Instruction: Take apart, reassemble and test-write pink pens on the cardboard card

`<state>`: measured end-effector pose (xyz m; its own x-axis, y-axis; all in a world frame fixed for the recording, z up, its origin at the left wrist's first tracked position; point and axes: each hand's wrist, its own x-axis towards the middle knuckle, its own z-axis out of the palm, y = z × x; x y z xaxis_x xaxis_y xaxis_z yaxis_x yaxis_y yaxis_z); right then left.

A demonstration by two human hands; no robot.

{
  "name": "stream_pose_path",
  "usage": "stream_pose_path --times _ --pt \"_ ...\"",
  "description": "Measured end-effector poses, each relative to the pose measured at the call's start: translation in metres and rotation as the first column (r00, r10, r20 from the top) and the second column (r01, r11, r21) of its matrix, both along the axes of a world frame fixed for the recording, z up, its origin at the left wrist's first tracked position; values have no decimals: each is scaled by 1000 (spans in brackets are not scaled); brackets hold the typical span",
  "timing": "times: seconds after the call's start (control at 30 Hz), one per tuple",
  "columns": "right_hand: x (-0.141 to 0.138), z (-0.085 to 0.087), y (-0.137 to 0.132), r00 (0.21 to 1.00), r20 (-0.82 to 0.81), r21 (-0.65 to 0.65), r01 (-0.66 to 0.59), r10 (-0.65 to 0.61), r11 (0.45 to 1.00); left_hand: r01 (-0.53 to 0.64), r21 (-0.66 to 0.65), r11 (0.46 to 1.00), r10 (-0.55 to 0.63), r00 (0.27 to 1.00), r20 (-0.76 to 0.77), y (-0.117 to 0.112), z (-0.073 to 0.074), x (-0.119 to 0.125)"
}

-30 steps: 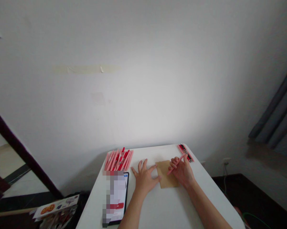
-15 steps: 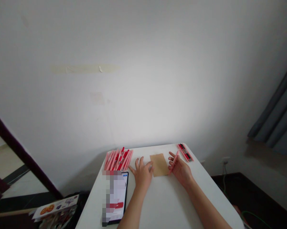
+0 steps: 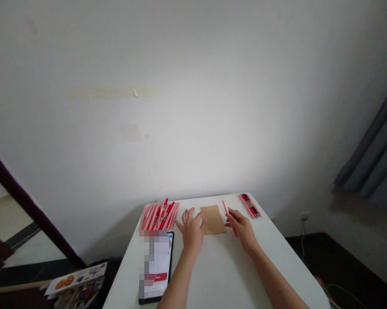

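The right grip (image 3: 241, 225) pinches a pink pen (image 3: 226, 209) aslant, and the brown sheet (image 3: 214, 219) lies on the counter (image 3: 225, 274) just left of that grip; the left grip (image 3: 192, 231) is spread at the sheet's other side, though whether it presses I cannot tell. A light, firm pinch best steadies the pen, with left fingertips bearing gently on the sheet against sliding.

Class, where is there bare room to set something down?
Bare white tabletop lies between left forearm and right forearm, nearer than the brown paper sheet, and right of the latter arm. Crowded: far left, pink and red pens beyond a black-rimmed phone.
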<state>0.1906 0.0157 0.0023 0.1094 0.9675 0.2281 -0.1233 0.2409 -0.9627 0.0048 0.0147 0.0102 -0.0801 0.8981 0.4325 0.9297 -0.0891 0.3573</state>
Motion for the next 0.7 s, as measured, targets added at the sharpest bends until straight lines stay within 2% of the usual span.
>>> stream_pose_path --times 0.07,0.13,0.27,0.33,0.47,0.7 --pt "1 -1 -1 972 229 116 19 -46 993 27 5 1000 -28 999 43 -1 6 3" --pt "3 -2 -2 897 425 209 30 -118 977 43 25 999 -45 997 60 -2 11 5" --pt "5 -1 -6 723 659 302 1 -209 953 77 77 994 -80 996 41 -4 18 8" --pt "5 -1 -7 676 709 303 -35 -201 952 104 94 990 -108 993 39 -5 18 9" --pt "4 3 -10 634 756 292 -103 -164 951 133 105 986 -138 989 45 -6 18 11" --pt "1 10 -14 649 754 245 -136 -101 960 149 117 982 -159 984 84 -8 20 11"
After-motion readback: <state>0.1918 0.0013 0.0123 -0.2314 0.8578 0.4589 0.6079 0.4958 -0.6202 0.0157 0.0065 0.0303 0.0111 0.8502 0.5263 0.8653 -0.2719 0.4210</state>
